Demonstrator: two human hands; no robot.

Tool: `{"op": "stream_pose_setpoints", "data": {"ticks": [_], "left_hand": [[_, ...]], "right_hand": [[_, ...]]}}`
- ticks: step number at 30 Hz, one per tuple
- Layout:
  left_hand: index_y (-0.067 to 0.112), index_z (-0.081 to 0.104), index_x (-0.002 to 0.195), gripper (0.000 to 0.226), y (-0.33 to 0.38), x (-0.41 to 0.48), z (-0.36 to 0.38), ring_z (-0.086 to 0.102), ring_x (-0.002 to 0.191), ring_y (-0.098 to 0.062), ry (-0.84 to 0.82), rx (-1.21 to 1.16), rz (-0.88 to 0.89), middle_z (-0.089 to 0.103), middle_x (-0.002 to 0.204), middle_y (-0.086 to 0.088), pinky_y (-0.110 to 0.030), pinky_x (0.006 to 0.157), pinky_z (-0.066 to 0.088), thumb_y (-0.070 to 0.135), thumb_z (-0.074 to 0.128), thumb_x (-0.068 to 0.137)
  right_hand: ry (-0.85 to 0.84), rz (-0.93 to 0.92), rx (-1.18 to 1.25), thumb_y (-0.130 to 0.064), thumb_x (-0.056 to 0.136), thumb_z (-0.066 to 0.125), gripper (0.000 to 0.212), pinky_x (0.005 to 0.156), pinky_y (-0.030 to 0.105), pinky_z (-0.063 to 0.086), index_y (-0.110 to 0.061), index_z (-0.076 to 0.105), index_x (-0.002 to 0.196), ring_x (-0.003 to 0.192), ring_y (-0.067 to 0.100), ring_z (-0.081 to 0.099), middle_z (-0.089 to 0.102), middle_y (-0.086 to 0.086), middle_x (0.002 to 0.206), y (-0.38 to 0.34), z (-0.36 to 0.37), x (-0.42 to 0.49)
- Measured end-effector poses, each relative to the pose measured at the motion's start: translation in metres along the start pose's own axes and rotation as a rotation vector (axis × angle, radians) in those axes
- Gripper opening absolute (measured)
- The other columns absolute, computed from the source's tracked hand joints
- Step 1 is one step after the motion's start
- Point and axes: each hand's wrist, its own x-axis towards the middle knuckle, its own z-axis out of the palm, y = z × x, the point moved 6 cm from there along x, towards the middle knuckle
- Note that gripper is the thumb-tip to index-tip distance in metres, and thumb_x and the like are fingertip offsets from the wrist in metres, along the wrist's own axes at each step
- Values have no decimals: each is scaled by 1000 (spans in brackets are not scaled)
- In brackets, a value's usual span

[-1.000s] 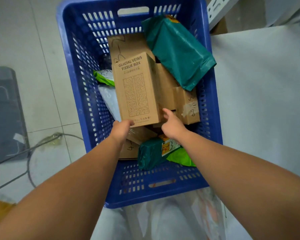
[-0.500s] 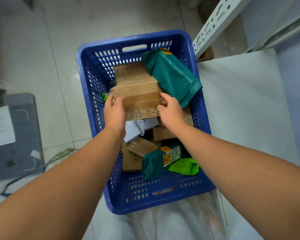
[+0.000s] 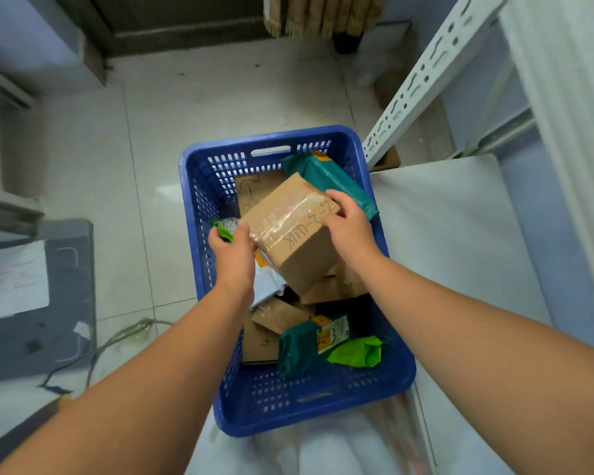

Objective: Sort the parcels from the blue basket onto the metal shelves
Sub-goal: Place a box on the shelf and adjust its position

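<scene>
A taped cardboard box [image 3: 290, 228] with handwritten numbers on its top is lifted and tilted above the blue basket [image 3: 199, 207]. My left hand [image 3: 235, 258] grips its near left corner. My right hand [image 3: 348, 228] grips its right end, fingers curled over the top edge. Under it lie more parcels: a dark green bag [image 3: 336, 181] at the far right, another green bag with a label [image 3: 309, 347] near the front, a bright green bag [image 3: 357, 351], and brown boxes [image 3: 271, 317].
A white perforated shelf post [image 3: 422, 80] slants up at the right, beside a white shelf surface [image 3: 453, 241]. A grey flat object [image 3: 38, 303] and cables [image 3: 117, 341] lie on the tiled floor at left. Crumpled clear plastic [image 3: 323, 447] sits below the basket.
Both hands took the tissue box by its ends, raised it out of the pile and turned it, so the taped, numbered face shows. The view pulled back from the basket.
</scene>
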Motion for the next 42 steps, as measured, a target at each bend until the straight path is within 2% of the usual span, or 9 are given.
{"op": "stream_pose_setpoints", "data": {"ticks": [2,5,13,20,25,28,35,39,42], "left_hand": [[36,9,149,65,5,-16,3,56,115,-25,-86,-34,-57,49,136,-6,-41,94,45,48,44,96],[23,37,134,42,17,-43,8,58,103,-19,-213,-41,-91,51,127,-7,-37,87,51,45,41,98],[14,40,124,44,54,-114,-3,62,90,-27,-118,-40,-70,54,111,-9,-40,63,60,49,38,98],[16,47,126,52,103,-194,-8,63,101,-36,-262,-22,-123,58,122,-17,-37,60,59,57,34,96],[9,53,118,61,143,-250,-12,65,89,-30,-310,117,-106,64,103,-16,-35,66,56,62,41,92],[9,49,128,58,183,-267,-9,58,96,-28,-284,376,128,58,112,-12,-37,80,49,55,45,93],[25,22,149,78,303,-343,3,32,136,-26,-239,881,1101,25,154,0,-47,111,34,40,65,85],[26,25,148,72,331,-386,6,31,137,-29,-344,1144,1342,20,156,3,-45,112,32,32,63,87],[24,28,144,69,343,-409,8,35,135,-25,-545,1082,1264,16,154,0,-38,108,40,28,65,87]], "right_hand": [[-88,-58,-58,-6,89,55,55,93,33,49,-28,43,138,107,11,50,49,-12,114,-19,0,-10],[-176,-238,-353,-21,79,69,77,105,47,41,-36,29,143,129,19,35,31,-1,141,-48,-1,-28],[-394,-575,-998,-62,53,82,124,115,57,21,-53,-4,141,146,32,-10,-28,-10,152,-116,-20,-94],[-428,-771,-1356,-68,50,79,130,114,61,6,-58,-15,140,141,44,-20,-38,-7,149,-191,-54,-158],[-340,-816,-1359,-64,61,75,114,116,55,11,-52,-3,144,143,40,-10,-34,-6,151,-248,-91,-197],[-269,-841,-1385,-60,64,75,113,115,54,9,-55,-5,142,143,38,-13,-35,-10,150,-271,-112,-215],[-95,-833,-1463,-55,66,78,117,113,57,9,-57,-11,141,143,36,-21,-39,-12,149,-324,-149,-266],[-1,-835,-1595,-59,69,74,114,113,58,10,-52,-12,143,143,38,-19,-38,-9,150,-349,-160,-299],[67,-798,-1630,-61,69,72,113,113,58,11,-51,-12,144,144,38,-16,-35,-9,151,-366,-169,-328]]}}
